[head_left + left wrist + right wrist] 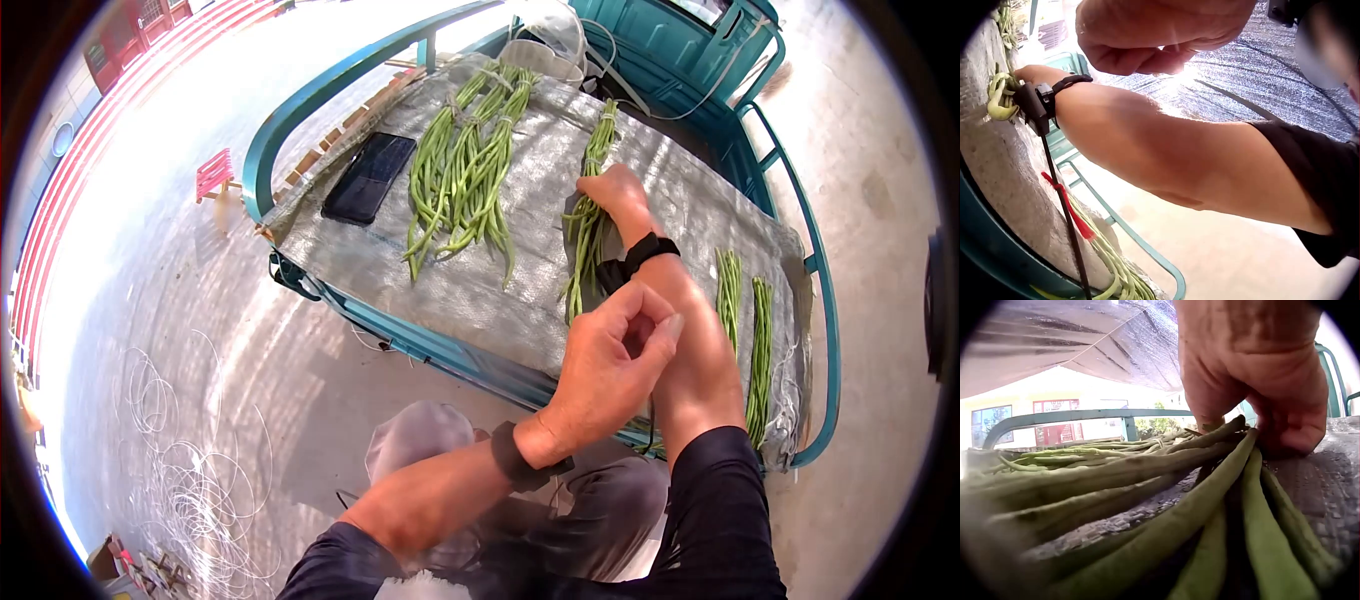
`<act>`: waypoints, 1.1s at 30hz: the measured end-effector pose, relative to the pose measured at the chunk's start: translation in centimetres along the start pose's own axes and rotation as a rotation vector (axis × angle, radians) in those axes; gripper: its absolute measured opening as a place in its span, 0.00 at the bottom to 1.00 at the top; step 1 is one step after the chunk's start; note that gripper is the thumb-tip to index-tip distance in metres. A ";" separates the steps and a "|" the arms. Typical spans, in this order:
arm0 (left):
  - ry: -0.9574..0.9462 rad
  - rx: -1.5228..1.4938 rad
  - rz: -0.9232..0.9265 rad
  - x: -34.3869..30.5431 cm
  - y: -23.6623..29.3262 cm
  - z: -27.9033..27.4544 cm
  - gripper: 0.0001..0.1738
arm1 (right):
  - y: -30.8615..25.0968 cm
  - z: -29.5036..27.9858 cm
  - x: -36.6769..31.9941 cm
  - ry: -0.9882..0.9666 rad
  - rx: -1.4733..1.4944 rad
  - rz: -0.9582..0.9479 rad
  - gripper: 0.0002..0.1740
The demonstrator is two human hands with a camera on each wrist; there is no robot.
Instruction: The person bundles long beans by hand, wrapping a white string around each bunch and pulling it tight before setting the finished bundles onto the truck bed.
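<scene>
My right hand (620, 195) grips a bundle of long green beans (605, 130) lying on the sheet-covered truck bed (480, 320). In the right wrist view its fingers curl down over the beans (1210, 469), whose loose ends fan out toward the camera. Nearer to me, my left hand (610, 365) is raised over the right forearm. Its fingers are curled, with the thumb close to the index finger, and nothing shows between them. In the left wrist view the same hand (1160, 37) is above the right forearm.
Several tied bean bundles (465, 170) lie left of the right hand, beside a black phone (370, 178). Two smaller bundles (760, 360) lie at the right edge. Teal rails (825, 340) border the bed. A white bucket (540, 62) stands behind; tangled string (205, 500) covers the ground.
</scene>
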State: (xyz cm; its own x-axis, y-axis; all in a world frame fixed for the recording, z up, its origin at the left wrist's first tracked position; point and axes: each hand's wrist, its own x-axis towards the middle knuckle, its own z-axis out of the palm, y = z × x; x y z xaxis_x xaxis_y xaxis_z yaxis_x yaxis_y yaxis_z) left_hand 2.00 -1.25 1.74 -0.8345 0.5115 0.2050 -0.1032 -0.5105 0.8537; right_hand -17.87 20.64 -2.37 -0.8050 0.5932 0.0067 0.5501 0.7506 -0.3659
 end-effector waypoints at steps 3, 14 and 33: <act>0.018 -0.052 -0.025 0.2 0.6 -0.2 0.08 | 1.3 -0.8 1.4 -0.060 0.373 0.106 0.23; 0.287 -0.198 -0.089 3.4 0.4 -2.8 0.05 | 7.2 -12.7 -2.9 -0.414 1.429 0.134 0.09; 0.075 -0.566 -0.323 4.9 0.4 -4.2 0.30 | 4.1 -14.6 -30.4 -0.302 0.650 -0.457 0.17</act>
State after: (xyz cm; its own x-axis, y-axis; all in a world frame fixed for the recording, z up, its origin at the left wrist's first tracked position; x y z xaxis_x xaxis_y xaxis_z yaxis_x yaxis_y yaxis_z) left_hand -4.42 -1.85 1.08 -0.7472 0.6608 -0.0705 -0.6065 -0.6348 0.4787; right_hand 12.09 9.97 9.48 -0.9926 0.0999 0.0695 -0.0066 0.5264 -0.8502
